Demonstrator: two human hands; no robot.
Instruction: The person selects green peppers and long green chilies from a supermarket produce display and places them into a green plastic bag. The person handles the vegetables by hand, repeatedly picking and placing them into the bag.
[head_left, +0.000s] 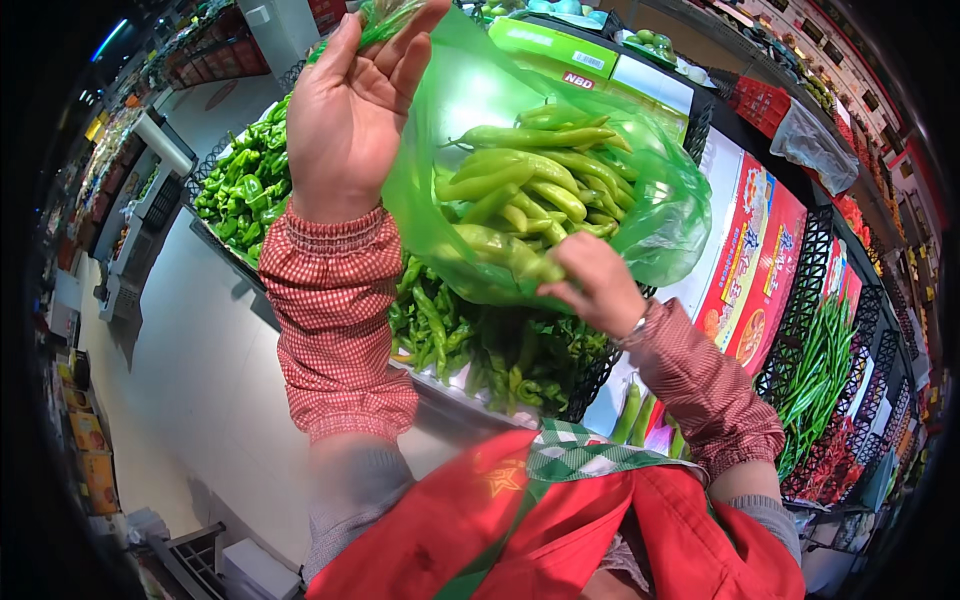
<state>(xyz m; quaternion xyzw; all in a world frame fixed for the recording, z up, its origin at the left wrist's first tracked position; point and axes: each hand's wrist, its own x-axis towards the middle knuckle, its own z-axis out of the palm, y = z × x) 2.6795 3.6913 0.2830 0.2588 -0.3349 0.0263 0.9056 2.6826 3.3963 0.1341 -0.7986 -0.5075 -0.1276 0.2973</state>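
Note:
A translucent green plastic bag (660, 217) lies spread around a heap of long light-green peppers (555, 184). My left hand (356, 112) is raised on the bag's left side, palm towards me, and holds a gathered part of green plastic between thumb and fingers at the top edge of the view. At the near side of the bag, my right hand (600, 281) has its fingers on the end of a light-green pepper (517, 255), slightly blurred. Whether some bag film is also between those fingers is hard to see.
Dark-green wrinkled peppers (442, 322) lie in a crate under the bag's near edge. Beyond my left forearm stands a crate of green bell-type peppers (247, 180). Printed red cartons (750, 262), thin green chillies (817, 367) and black plastic crate walls (799, 315) are to the right.

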